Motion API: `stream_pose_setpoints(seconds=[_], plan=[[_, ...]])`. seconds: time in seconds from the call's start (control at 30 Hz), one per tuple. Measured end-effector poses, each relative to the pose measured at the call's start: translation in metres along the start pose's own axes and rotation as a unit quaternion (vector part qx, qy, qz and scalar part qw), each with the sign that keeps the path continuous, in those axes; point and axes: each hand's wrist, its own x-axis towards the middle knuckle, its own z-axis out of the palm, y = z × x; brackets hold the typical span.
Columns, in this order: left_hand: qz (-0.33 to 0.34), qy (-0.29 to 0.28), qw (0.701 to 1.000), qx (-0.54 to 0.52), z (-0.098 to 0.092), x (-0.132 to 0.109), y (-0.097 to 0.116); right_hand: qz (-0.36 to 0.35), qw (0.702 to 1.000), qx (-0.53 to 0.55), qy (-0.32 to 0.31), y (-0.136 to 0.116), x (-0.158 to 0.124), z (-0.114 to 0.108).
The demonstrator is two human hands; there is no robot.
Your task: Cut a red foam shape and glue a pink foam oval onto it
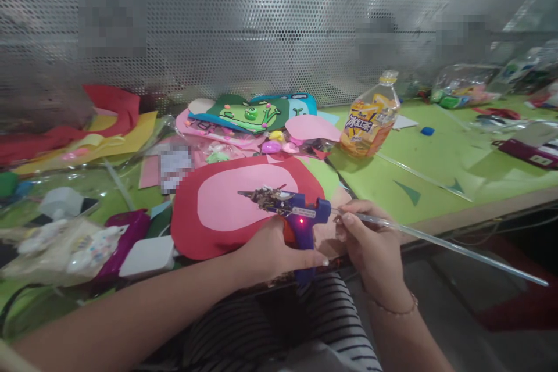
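My left hand (279, 253) is wrapped around the handle of a blue hot glue gun (307, 215), whose small red light is lit. The gun's nozzle points left, and its front is crusted with dark residue. Between the thumb and fingers of my right hand (370, 238) is a long clear glue stick (453, 250), its near end at the back of the gun. Beneath the gun lies a red paper shape (187, 215) with a pink oval (239, 192) on it, at the table's front edge.
A partly filled drink bottle (370, 119) stands behind my right hand. Decorated paper cutouts (257, 113) and clay lumps (272, 145) lie at the back. A white charger (148, 256) and plastic bags crowd the left. Another glue stick (425, 177) lies on the green tabletop (436, 157).
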Motion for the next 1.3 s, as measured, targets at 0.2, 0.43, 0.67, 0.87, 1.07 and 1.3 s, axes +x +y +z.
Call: stream_pose_setpoints(seconds=[0.2, 0.43, 0.67, 0.87, 1.07, 1.3], plan=[[0.025, 0.006, 0.997, -0.066, 0.0, 0.005, -0.006, 0.028, 0.991, -0.03, -0.128, 0.005, 0.004, 0.002], [0.148, -0.096, 0.984, 0.008, -0.002, -0.002, 0.008, -0.026, 0.964, -0.146, -0.22, -0.011, 0.007, 0.025], [0.201, -0.084, 0.976, -0.027, 0.004, 0.002, 0.006, -0.018, 0.939, -0.207, -0.273, -0.017, 0.013, 0.03], [0.183, -0.023, 0.939, 0.29, -0.025, 0.003, 0.022, 0.085, 0.931, -0.235, -0.265, -0.023, 0.054, 0.026], [0.094, 0.025, 0.789, 0.606, -0.076, -0.004, 0.03, 0.151, 0.931, -0.136, -0.304, -0.019, 0.107, 0.027], [-0.04, -0.06, 0.786, 0.614, -0.1, -0.003, 0.019, 0.149, 0.93, -0.11, -0.317, 0.009, 0.111, 0.023]])
